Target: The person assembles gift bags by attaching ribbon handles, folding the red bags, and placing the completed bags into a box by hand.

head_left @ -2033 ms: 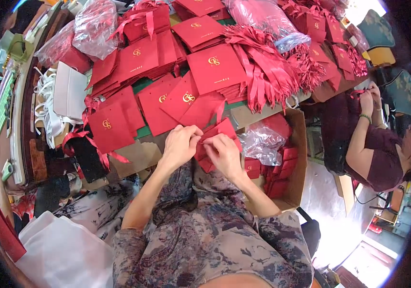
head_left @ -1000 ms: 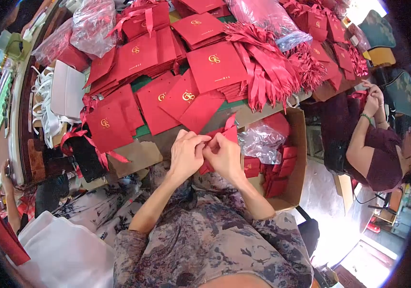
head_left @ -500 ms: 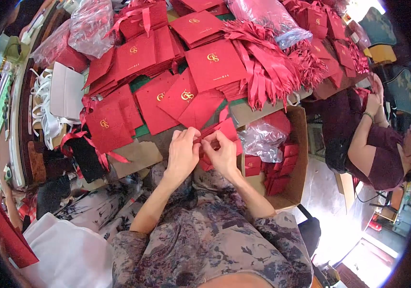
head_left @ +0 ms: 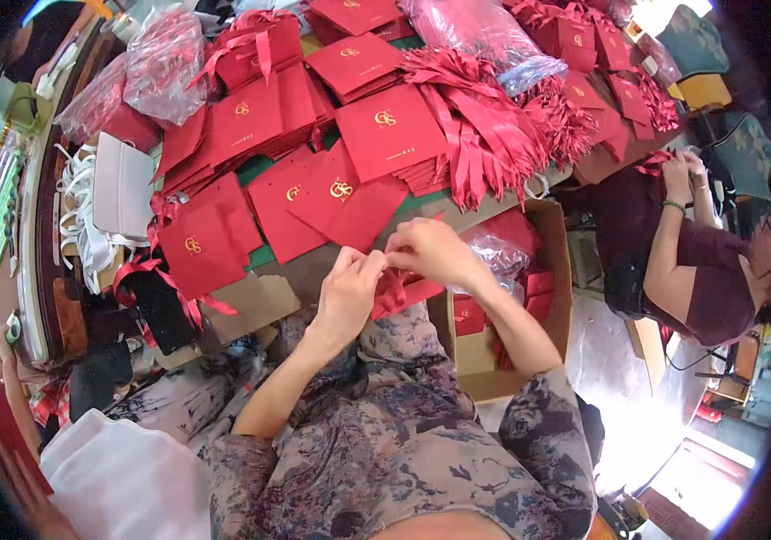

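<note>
Just past my lap, my left hand [head_left: 346,292] pinches the edge of a small red gift bag [head_left: 414,295]. My right hand [head_left: 439,254] meets it from above, its fingers closed at the bag's top edge with the back of the hand upward. A loose piece of red ribbon [head_left: 392,290] shows below the fingertips. My fingers hide exactly where the ribbon meets the bag. Right beyond my hands, flat red bags [head_left: 340,191] with gold print lie overlapping on the table.
A bundle of red ribbons [head_left: 493,144] lies beside stacked red bags [head_left: 392,135]. To my right stands a cardboard box [head_left: 555,270] holding red bags and clear plastic. White straps [head_left: 80,211] sit at the left. A co-worker [head_left: 691,261] sits at the right.
My right hand has risen and turned over, its back now upward. The red bag has tilted lower beneath it. At the far left, a red piece has moved toward the rim.
</note>
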The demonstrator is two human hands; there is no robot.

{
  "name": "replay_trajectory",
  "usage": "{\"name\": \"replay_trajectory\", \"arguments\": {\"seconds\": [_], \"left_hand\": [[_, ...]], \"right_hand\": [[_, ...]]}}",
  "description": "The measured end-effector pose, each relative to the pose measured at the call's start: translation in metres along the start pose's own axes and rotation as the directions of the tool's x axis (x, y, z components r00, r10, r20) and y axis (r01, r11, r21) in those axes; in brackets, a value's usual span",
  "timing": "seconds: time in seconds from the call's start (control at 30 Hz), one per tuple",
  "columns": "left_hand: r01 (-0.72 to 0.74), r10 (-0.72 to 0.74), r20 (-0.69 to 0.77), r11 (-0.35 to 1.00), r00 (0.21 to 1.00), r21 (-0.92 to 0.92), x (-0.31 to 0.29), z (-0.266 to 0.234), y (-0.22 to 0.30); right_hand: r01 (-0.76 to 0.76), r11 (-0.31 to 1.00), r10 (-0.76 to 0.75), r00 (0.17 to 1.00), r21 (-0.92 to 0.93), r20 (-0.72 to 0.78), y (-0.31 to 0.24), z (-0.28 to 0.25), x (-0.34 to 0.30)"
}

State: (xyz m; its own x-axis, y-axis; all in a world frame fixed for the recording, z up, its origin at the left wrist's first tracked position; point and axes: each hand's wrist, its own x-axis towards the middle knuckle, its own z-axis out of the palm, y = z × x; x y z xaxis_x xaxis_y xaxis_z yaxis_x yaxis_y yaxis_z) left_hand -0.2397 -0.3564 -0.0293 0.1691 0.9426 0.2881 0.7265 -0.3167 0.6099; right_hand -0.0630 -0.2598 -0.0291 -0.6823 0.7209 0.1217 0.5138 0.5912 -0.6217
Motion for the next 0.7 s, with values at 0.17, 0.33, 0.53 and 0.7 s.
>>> {"name": "replay_trajectory", "arguments": {"seconds": [0.17, 0.33, 0.53, 0.7], "left_hand": [[0.011, -0.013, -0.047, 0.999, 0.999, -0.045, 0.003, 0.003, -0.005], [0.026, -0.033, -0.066, 0.994, 0.997, -0.109, 0.002, 0.007, -0.004], [0.027, -0.033, -0.074, 0.996, 0.997, -0.084, 0.004, 0.011, -0.015], [0.277, -0.264, 0.084, 0.920, 0.961, -0.277, 0.010, 0.010, -0.024]], "right_hand": [[-0.121, 0.963, 0.006, 0.904, 0.241, 0.428, 0.015, -0.014, 0.024], [-0.147, 0.952, -0.008, 0.865, 0.268, 0.501, 0.029, -0.005, 0.026], [-0.174, 0.935, 0.008, 0.881, 0.310, 0.472, 0.028, 0.003, 0.026], [-0.139, 0.979, 0.082, 0.937, 0.149, 0.338, 0.025, 0.018, 0.020]]}}
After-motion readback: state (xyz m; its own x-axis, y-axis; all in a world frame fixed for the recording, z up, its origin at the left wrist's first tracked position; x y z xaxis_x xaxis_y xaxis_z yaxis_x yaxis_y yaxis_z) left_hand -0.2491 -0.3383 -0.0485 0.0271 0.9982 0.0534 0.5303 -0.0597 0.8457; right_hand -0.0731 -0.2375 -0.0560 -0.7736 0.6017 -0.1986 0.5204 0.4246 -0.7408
